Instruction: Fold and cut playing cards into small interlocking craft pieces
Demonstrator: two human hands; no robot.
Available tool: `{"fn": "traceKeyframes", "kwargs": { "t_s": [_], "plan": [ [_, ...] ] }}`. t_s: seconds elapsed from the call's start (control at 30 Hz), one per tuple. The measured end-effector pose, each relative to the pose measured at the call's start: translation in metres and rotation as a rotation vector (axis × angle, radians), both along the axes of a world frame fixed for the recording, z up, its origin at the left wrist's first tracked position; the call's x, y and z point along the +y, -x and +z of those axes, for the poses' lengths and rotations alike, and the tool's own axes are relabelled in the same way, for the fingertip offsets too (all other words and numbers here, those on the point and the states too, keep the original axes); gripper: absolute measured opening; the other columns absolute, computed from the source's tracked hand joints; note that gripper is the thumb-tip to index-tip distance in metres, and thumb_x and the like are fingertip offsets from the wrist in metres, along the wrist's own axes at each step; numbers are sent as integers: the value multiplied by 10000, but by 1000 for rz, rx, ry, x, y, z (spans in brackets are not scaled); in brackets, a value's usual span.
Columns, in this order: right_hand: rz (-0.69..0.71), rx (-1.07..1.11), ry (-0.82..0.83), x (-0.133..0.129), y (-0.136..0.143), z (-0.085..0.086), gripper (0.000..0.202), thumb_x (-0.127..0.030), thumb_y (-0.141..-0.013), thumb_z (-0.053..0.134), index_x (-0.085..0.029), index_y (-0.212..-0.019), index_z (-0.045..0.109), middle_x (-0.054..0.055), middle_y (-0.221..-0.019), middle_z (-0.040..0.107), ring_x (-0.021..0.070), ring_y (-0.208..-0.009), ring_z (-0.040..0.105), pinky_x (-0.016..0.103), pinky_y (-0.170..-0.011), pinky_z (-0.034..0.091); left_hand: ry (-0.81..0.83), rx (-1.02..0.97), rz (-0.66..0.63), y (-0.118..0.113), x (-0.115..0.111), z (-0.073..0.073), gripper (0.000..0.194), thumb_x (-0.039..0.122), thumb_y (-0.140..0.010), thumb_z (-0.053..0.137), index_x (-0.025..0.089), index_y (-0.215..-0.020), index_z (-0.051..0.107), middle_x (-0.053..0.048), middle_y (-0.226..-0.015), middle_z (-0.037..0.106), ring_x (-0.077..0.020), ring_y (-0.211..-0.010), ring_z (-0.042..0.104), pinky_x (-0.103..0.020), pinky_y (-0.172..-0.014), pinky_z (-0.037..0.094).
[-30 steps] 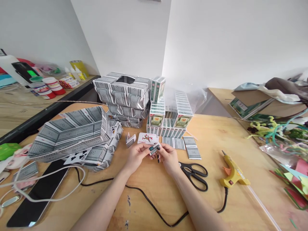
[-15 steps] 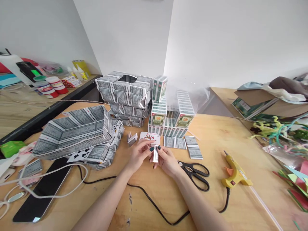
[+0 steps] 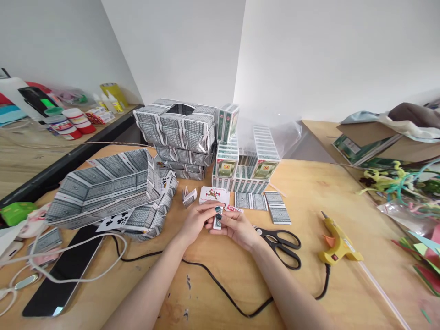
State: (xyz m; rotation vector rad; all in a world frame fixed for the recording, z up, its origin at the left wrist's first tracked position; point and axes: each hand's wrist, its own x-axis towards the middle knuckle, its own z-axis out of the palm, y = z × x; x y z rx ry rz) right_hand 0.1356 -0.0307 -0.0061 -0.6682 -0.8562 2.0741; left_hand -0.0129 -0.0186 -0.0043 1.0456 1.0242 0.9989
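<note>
Both hands are together low over the table, closed round a small playing-card box, whose narrow green-and-white side [image 3: 217,223] shows between the fingers. My left hand [image 3: 202,219] pinches at its upper end. My right hand [image 3: 238,225] wraps the other side, thumb on top and fingers beneath. A red-lettered edge sticks out behind the right fingers; most of the box is hidden. Just beyond lies a joker card [image 3: 213,195], face up. A folded card [image 3: 189,197] stands to its left, and grey-backed cards [image 3: 250,200] lie to the right.
Black-handled scissors [image 3: 283,245] and a yellow glue gun [image 3: 338,243] lie on the right. Stacked card packs [image 3: 264,169] stand behind the hands, beside card-covered boxes [image 3: 178,130]. An open card-made tray [image 3: 103,192] and a phone [image 3: 62,275] are left. A black cord [image 3: 213,279] crosses in front.
The held box has been turned: its white face showed before, now a green patterned side and a red-lettered edge do. The fingers have shifted round it, and the view has moved slightly.
</note>
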Motion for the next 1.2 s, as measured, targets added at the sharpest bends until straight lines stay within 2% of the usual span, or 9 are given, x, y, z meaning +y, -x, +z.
{"fn": "traceKeyframes", "kwargs": {
  "t_s": [0.13,0.23,0.4,0.5,0.7,0.83,0.93,1.07,1.2],
  "plan": [
    [5,5,2,1,-2,-1,257,-320,-695,671,-89,-809,677,84,-759,671,190,-729,651,354,-698,542,220,-180,-116,4,1,1,332,281,-692,633,139,-991,657,-59,-747,624,-105,-626,510,-213,-560,377],
    [28,8,-13,1,-3,-1,234,-307,-713,658,-87,-788,682,82,-728,671,168,-676,650,310,-648,552,286,-316,-185,8,3,-1,348,260,-688,650,133,-1012,645,-18,-601,569,-62,-497,442,-197,-486,315],
    [88,4,-17,3,-6,-6,251,-302,-731,644,-59,-783,672,100,-729,668,127,-613,636,230,-576,541,302,-404,-390,15,3,-2,339,249,-727,616,112,-1036,626,-24,-570,555,-114,-544,523,-245,-559,372],
    [117,9,-17,3,-7,-8,241,-298,-731,644,-60,-762,661,103,-737,666,108,-564,616,205,-518,525,280,-412,-450,16,2,0,377,237,-694,648,109,-1046,614,-39,-621,585,-139,-585,553,-280,-620,403],
    [193,-19,-8,1,-8,-7,255,-324,-732,638,-72,-768,642,67,-659,641,74,-475,542,162,-405,435,222,-329,-420,12,3,2,335,224,-613,703,90,-916,654,-59,-661,611,-121,-523,534,-249,-555,398],
    [153,-67,11,0,-8,-5,244,-327,-713,657,-92,-773,629,29,-616,611,55,-471,499,135,-381,350,181,-268,-363,8,2,3,294,280,-608,708,79,-818,670,-29,-558,570,-86,-471,492,-198,-474,342],
    [193,-85,24,0,-9,-1,280,-378,-740,614,-101,-774,613,-12,-545,541,43,-409,440,139,-340,284,181,-252,-308,4,1,2,314,337,-639,679,80,-819,665,0,-482,528,-47,-406,414,-172,-405,263],
    [261,32,43,-1,-7,5,299,-401,-809,503,-114,-782,582,-81,-466,340,30,-314,310,155,-302,183,187,-262,-231,-3,0,0,358,395,-687,621,88,-871,635,13,-437,524,-22,-320,316,-169,-336,136],
    [263,202,69,-4,-4,9,267,-366,-838,446,-121,-824,551,-76,-504,316,42,-320,334,166,-313,191,237,-322,-208,-6,-3,-2,306,375,-685,623,101,-822,609,45,-424,505,4,-265,216,-161,-310,96]
  ]
}}
